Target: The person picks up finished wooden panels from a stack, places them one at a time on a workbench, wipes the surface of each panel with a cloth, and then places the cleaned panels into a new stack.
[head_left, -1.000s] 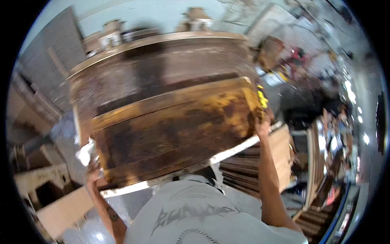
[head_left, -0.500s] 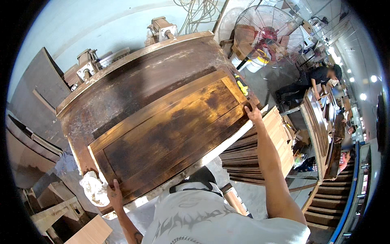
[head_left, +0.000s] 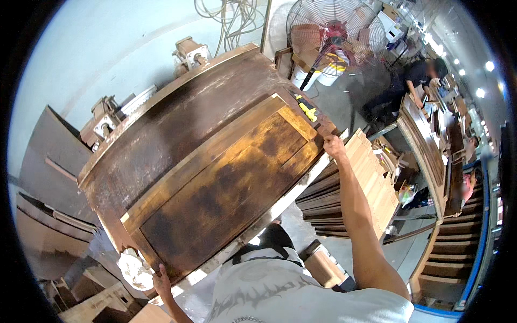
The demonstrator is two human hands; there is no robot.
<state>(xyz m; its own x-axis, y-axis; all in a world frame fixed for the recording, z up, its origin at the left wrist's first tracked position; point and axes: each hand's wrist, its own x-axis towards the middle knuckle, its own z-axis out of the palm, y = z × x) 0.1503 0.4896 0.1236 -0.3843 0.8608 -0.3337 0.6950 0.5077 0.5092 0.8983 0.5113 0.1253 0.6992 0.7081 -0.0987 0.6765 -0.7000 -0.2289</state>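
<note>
Wooden panel [head_left: 226,188]: large, dark-stained, framed board, lying flat on a worn brown worktable [head_left: 177,124], spanning the space between both hands. Left hand [head_left: 161,280]: at the panel's near left corner, fingers curled onto its edge, gripping it. Right hand [head_left: 334,146]: arm outstretched, fingers closed over the panel's far right corner. White rag [head_left: 134,269]: bunched just beside the left hand, at the table's edge. Yellow tool [head_left: 308,110]: on the table, just beyond the panel's right end. Stacked timber boards [head_left: 371,177]: right of the outstretched arm. Standing fan [head_left: 336,32]: behind the table.
</note>
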